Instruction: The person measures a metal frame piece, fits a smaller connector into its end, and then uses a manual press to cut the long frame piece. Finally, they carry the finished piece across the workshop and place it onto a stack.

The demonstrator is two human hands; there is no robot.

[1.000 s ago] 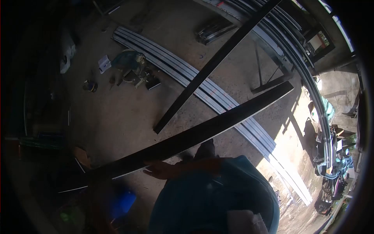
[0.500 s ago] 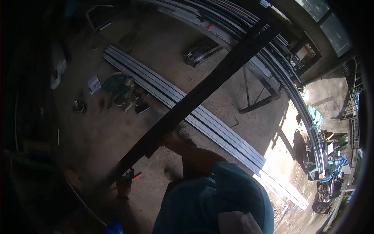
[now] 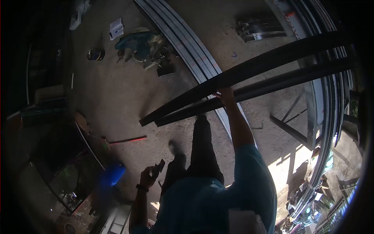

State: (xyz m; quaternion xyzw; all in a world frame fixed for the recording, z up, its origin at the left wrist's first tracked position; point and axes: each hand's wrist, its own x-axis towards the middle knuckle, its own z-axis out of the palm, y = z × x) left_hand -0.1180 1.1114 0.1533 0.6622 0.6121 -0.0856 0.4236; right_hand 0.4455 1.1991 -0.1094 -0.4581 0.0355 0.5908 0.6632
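Observation:
Two long dark bars (image 3: 249, 73) slant across the head view, their near ends close together at the left and their far ends over the rack at the right. My right hand (image 3: 225, 95) is closed on the bars around mid-length, with the arm stretched forward; its fingers are partly hidden. Held low by my left side, my left hand (image 3: 147, 177) is closed around a small dark object (image 3: 158, 168), whose kind I cannot make out. The bars' near ends are well ahead of this hand, apart from it.
Pale metal profiles (image 3: 193, 50) lie on the floor under the bars. A teal power saw (image 3: 136, 43), an open notebook (image 3: 116, 29) and a red-handled tool (image 3: 126, 140) are to the left. Short metal pieces (image 3: 261, 29) lie ahead; a loaded rack (image 3: 325, 89) stands right.
The view has turned. The bars now lie flatter across it and show as two, parted toward the right. My left hand has come away from their near end, back beside my body.

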